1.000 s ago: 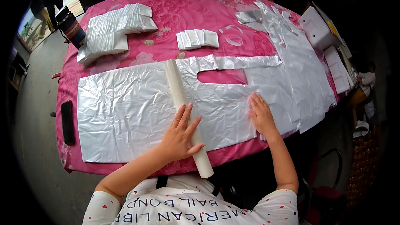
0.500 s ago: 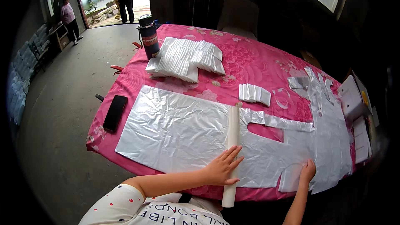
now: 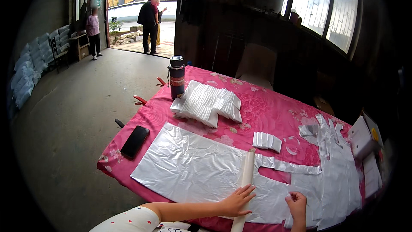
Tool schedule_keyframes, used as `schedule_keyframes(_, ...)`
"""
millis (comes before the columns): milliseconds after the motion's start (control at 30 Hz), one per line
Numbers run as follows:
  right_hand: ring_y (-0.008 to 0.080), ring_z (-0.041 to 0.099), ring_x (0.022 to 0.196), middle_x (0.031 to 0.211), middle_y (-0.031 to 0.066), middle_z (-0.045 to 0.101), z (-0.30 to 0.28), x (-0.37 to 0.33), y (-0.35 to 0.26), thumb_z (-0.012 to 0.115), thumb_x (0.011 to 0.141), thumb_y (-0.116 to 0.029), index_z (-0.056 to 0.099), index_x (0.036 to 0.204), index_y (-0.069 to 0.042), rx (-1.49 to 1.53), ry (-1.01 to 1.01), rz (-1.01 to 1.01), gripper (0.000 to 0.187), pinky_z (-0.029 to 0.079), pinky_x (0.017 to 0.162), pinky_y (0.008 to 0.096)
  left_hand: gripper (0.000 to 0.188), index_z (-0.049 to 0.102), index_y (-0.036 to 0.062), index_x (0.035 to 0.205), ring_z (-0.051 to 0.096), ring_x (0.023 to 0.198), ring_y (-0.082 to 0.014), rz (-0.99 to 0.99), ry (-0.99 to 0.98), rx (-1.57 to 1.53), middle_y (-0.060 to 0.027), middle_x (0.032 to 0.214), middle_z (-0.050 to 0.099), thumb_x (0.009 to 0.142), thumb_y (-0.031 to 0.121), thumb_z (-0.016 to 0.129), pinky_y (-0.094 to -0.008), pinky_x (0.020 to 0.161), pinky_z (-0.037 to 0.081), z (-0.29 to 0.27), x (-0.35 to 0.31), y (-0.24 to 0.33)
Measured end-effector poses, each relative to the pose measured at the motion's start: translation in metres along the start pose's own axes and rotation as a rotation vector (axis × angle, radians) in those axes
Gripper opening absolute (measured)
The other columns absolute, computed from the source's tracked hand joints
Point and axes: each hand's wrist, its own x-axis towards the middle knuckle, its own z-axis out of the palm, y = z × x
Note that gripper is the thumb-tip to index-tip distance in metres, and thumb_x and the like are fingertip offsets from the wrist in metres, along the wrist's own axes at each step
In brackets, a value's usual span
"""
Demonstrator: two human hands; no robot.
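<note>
A white plastic bag (image 3: 189,159) with cut-out handles lies flat across the near part of the table. Across it rests a long cream-coloured tube (image 3: 247,172), its near end reaching past the table's front edge. My left hand (image 3: 236,201) lies on this tube with fingers stretched out. To its right, my right hand (image 3: 297,204) hovers by the bag's handle end, its thumb and fingers pinched. Whatever lies between those fingertips, perhaps a bit of film, is too small to make out. More white plastic bags (image 3: 339,184) lie spread at the right.
Folded white packets (image 3: 210,101) are stacked beside a dark flask (image 3: 177,77); a smaller packet group (image 3: 267,141) sits nearer. A black phone (image 3: 135,141) lies at the left edge of the pink tablecloth (image 3: 262,103). White boxes (image 3: 360,137) stand at the right. People stand around the doorway.
The view has tilted up, showing more of the doorway and window. My right hand has drawn left from the bags, fingers pinched. My left hand stays on the tube.
</note>
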Motion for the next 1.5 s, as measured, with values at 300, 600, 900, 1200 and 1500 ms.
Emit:
schedule_keyframes(300,0.0119,0.057,0.067,0.078,0.0059,0.064,0.112,-0.055,-0.070,0.068,0.079,-0.017,0.063,0.102,-0.002,-0.103,-0.406,-0.219,0.027,0.046,0.060,0.0270,0.041,0.061,0.0020,0.102,0.060,0.080,-0.0108,-0.769,-0.142,-1.024,-0.0026,0.087,0.065,0.087,0.040,0.057,-0.0245,0.073,0.048,0.015,0.001,-0.026)
schedule_keyframes(600,0.0179,0.061,0.070,0.085,0.0124,0.065,0.120,-0.065,-0.079,0.066,0.080,-0.017,0.062,0.105,-0.002,-0.160,-0.557,-0.203,0.030,0.049,0.064,0.0296,0.033,0.065,0.0065,0.104,0.059,0.079,-0.0089,-0.890,-0.168,-1.082,-0.0003,0.089,0.065,0.086,0.034,0.060,-0.0240,0.070,0.048,0.013,-0.026,-0.066)
schedule_keyframes(900,0.0208,0.059,0.062,0.075,0.0109,0.062,0.125,-0.067,-0.077,0.068,0.077,-0.016,0.063,0.095,-0.003,-0.202,-0.420,-0.261,0.023,0.048,0.059,0.0319,0.032,0.065,0.0067,0.087,0.058,0.069,-0.0087,-0.769,-0.234,-1.106,-0.0001,0.078,0.063,0.079,0.038,0.069,-0.0232,0.061,0.046,-0.025,-0.025,-0.042)
schedule_keyframes(1200,0.0224,0.059,0.061,0.074,0.0121,0.062,0.135,-0.064,-0.062,0.072,0.073,-0.013,0.063,0.087,-0.004,-0.222,-0.253,-0.352,0.019,0.048,0.057,0.0320,0.043,0.045,0.0126,0.064,0.042,0.051,-0.0059,-0.836,-0.192,-1.159,0.0041,0.057,0.045,0.074,0.043,0.074,-0.0206,0.046,0.031,-0.039,-0.014,-0.016)
schedule_keyframes(1500,0.0069,0.055,0.058,0.068,0.0015,0.060,0.094,-0.030,-0.015,0.068,0.073,0.000,0.061,0.077,0.000,0.196,-0.208,-0.055,0.007,0.046,0.055,0.0205,0.044,0.049,0.0094,0.068,0.043,0.051,-0.0085,-0.872,-0.223,-1.053,0.0014,0.058,0.046,0.077,0.047,0.070,-0.0239,0.047,0.035,-0.050,-0.014,-0.018)
